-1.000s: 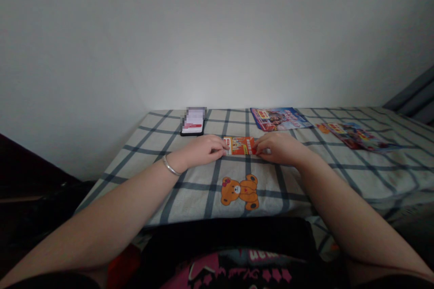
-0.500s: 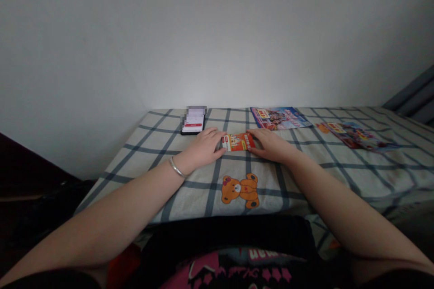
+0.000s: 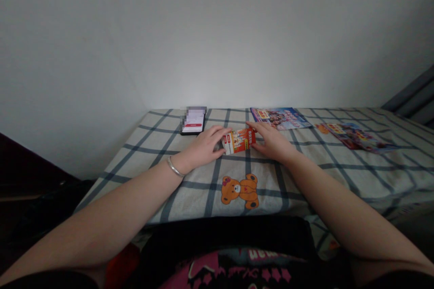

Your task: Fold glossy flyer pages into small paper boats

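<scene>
Orange-and-white card (image 3: 238,141), gripped by the left hand (image 3: 205,145) at 9 o'clock and right hand (image 3: 274,142) at 3 o'clock; light, matched pressure should prevent buckling.

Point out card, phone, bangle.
Card (image 3: 238,141), head view: middle of the printed face.
Phone (image 3: 194,120), head view: lit screen.
Bangle (image 3: 174,168), head view: middle of the visible band.

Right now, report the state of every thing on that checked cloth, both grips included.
Printed card: slanted, held at both ends.
Left grip: closed on the card's left end.
Right grip: closed on its right end.
Phone: lying screen up, lit.
Blue-edged leaflet: lying flat.
Rightmost leaflet: lying flat.
</scene>
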{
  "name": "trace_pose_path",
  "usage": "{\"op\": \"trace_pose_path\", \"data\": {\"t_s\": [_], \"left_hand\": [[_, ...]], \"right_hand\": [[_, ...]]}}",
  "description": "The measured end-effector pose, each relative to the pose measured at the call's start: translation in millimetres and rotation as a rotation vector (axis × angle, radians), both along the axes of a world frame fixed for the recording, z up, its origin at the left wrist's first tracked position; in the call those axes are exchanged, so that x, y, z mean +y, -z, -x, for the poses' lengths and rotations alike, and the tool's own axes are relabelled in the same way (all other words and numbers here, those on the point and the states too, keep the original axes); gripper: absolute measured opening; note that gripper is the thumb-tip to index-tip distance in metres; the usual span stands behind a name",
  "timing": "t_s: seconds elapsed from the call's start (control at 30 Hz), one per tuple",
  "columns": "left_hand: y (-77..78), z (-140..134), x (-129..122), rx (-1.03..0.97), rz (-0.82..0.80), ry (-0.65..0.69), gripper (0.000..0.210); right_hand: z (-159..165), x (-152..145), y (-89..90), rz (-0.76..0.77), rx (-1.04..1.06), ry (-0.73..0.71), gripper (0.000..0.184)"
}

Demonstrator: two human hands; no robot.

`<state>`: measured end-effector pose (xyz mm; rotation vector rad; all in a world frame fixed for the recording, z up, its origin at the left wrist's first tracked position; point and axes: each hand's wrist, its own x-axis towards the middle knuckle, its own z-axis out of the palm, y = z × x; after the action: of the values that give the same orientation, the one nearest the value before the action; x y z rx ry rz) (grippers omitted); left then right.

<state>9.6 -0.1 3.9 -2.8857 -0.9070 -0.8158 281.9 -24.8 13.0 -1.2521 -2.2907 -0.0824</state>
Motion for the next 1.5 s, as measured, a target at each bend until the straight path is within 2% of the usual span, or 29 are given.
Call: {"op": "trace_pose_path", "data": {"t_s": [0.17,0.33,0.43,0.6,0.77,0.97,1.13,1.33,1.4,1.5], "left_hand": [[-1.5,-1,-1,-0.054,-0.097,0.040,0.063],[-3.7,-2,-4,-0.104,-0.096,0.102,0.056],[-5.4,-2,-7,-0.106,-0.113,0.127,0.046],[-10.2,-3,-11,0.062,-0.219,0.197,0.040],[-13.5,-4,-11,0.304,-0.255,0.264,0.033],[-15.6,-1,-15,0.371,-0.202,0.215,0.036],[-13.4,0,-16,0.384,-0.186,0.143,0.038],[-11.1,-2,-17,0.382,-0.199,0.093,0.037],[-10.6,-3,-17,0.385,-0.210,0.065,0.037],[-11.1,-4,-17,0.372,-0.230,0.038,0.036]], "right_hand": [[-1,1,-1.1,-0.058,0.060,0.019,0.056],[-3,0,-3.8,-0.142,0.070,0.023,0.021],[-4,1,-3.7,-0.194,0.087,0.010,0.011],[-6,1,-2.5,-0.247,0.114,0.039,0.011],[-10,1,-6.3,-0.227,-0.009,0.038,0.012],[-20,1,-10.2,-0.149,-0.143,-0.062,0.016],[-18,-1,-9.5,-0.039,-0.131,-0.252,0.022],[-8,-4,-7.0,0.045,-0.066,-0.438,0.020],[-5,-4,-6.9,0.023,-0.072,-0.450,0.019],[-5,-3,-7.6,-0.049,-0.139,-0.364,0.020]]}}
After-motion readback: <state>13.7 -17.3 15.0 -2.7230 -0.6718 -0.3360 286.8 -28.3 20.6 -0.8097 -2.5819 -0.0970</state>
